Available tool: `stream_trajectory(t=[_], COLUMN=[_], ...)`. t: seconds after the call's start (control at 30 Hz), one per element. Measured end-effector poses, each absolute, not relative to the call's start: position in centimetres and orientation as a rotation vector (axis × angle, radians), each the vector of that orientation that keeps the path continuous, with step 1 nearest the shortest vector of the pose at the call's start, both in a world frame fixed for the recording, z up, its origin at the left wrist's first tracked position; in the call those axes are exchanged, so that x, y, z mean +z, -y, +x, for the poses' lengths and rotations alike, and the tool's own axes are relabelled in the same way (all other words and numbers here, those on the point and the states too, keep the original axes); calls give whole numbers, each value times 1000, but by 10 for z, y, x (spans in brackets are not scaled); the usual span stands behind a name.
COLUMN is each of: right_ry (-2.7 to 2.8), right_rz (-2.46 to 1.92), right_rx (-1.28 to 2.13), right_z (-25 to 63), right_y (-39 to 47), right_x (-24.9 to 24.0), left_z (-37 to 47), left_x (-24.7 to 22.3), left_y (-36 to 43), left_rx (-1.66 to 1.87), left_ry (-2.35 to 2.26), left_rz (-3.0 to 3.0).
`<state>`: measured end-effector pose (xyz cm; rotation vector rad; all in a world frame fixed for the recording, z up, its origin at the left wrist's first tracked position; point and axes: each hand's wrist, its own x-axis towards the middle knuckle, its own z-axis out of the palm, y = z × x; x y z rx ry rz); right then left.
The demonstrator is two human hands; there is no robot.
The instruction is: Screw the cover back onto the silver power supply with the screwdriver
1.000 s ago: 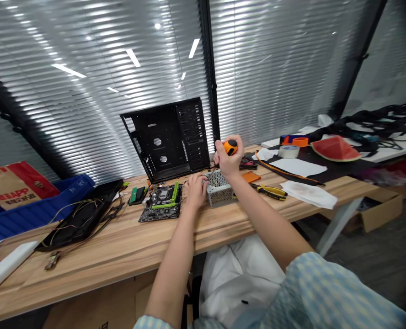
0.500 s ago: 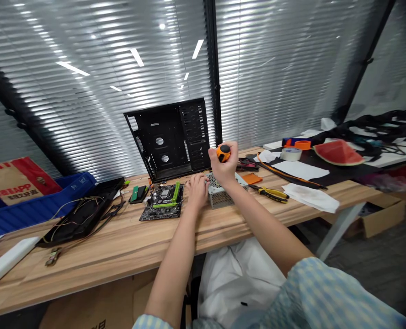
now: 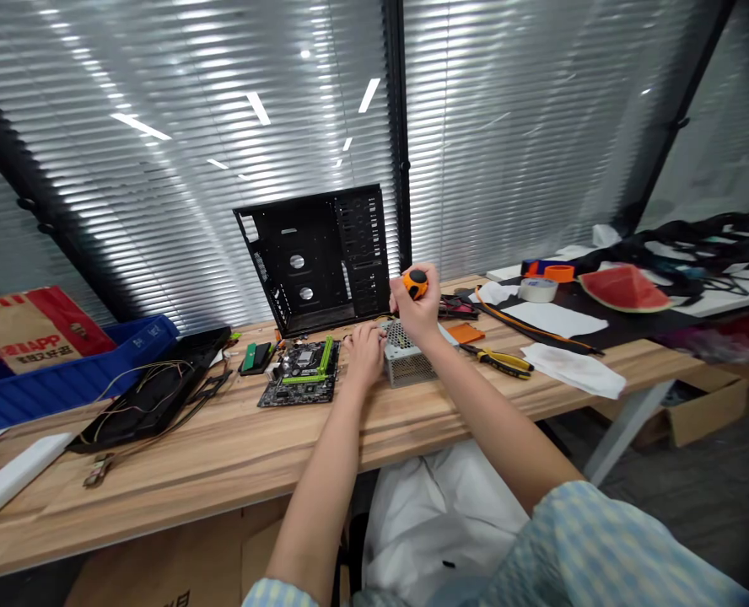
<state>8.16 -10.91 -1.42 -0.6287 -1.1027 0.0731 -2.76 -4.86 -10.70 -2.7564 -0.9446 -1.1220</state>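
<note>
My right hand (image 3: 420,308) is wrapped round the orange and black handle of a screwdriver (image 3: 416,285), held upright above a power supply (image 3: 412,369). The screwdriver's shaft and tip are hidden behind my hand. My left hand (image 3: 366,346) lies at the left side of this grey metal box, its fingers bent against the edge; part of the grip is out of sight. Left of it, a motherboard (image 3: 302,371) with bright green slots lies flat on the wooden table (image 3: 235,455). Behind both hands stands an open black computer case (image 3: 317,261).
Yellow-handled pliers (image 3: 501,361) and an orange piece (image 3: 466,333) lie right of the power supply. Farther right are white paper (image 3: 573,369), a tape roll (image 3: 537,288) and a watermelon-shaped item (image 3: 626,288). At left stand a blue bin (image 3: 51,384) and a black panel (image 3: 153,396) with wires.
The view has shifted slightly. My right hand still grips the screwdriver over the power supply, tilted a little differently, and my left hand stays at the box's side.
</note>
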Motion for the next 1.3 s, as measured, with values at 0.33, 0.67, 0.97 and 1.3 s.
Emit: stream_trajectory(t=[0.33, 0.67, 0.97, 1.3], right_ry=[1009, 838, 856, 769], right_rz=[-532, -468, -506, -609], right_rx=[113, 131, 27, -219], right_z=[83, 81, 83, 162], right_y=[115, 122, 123, 99], right_x=[-5, 3, 7, 22], left_z=[-28, -28, -27, -18], left_x=[-108, -105, -102, -122], left_y=[49, 53, 55, 27], left_rx=[-1157, -1194, -1225, -1751], left_ry=[921, 886, 968, 1680], left_rz=[-2718, -2681, -2739, -3296])
